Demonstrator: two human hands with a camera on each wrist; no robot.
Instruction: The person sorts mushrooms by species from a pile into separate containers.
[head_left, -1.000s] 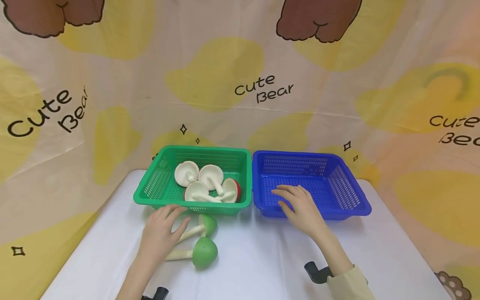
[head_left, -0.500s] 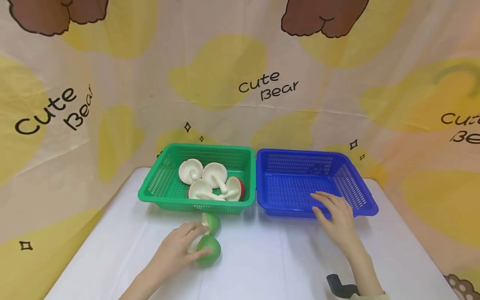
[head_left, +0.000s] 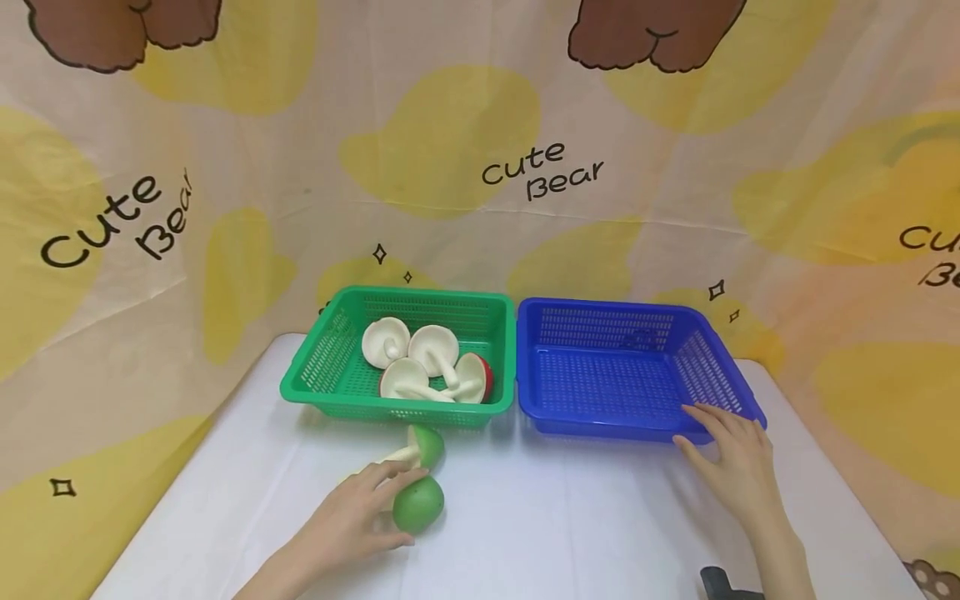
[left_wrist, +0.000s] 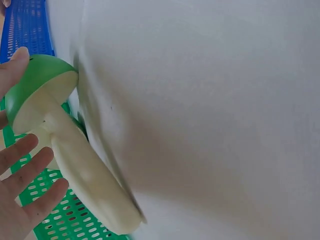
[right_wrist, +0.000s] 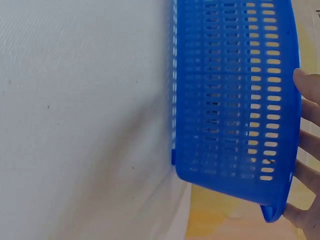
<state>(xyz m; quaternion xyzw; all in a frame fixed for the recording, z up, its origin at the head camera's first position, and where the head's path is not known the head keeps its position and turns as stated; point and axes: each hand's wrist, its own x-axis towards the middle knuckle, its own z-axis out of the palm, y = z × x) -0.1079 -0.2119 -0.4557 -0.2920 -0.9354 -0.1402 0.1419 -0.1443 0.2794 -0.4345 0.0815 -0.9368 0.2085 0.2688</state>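
My left hand (head_left: 348, 512) reaches over the stem side of the nearer green-capped toy mushroom (head_left: 418, 505), its thumb and fingers spread around the cap. In the left wrist view that mushroom's pale stem (left_wrist: 95, 175) slants down past the parted fingers (left_wrist: 42, 205). Just behind lies a second green-capped mushroom (head_left: 427, 447), its stem partly covered by the hand. Over at the right, my right hand (head_left: 738, 471) hovers at the near right corner of the blue basket (head_left: 600, 425). Its loosely spread fingers (right_wrist: 310, 142) line up along the basket's rim in the right wrist view.
Left of the blue basket stands a green basket (head_left: 397, 410), holding several upturned mushrooms (head_left: 433, 348) with white undersides, some edged red. Both sit on a white-covered table (head_left: 540, 517) against a printed cloth backdrop (head_left: 450, 150). A black object (head_left: 720, 583) shows beside the right forearm.
My left hand has come right and nearer, from the green basket's front edge to the nearer green mushroom. My right hand has slid right along the blue basket to its near corner.
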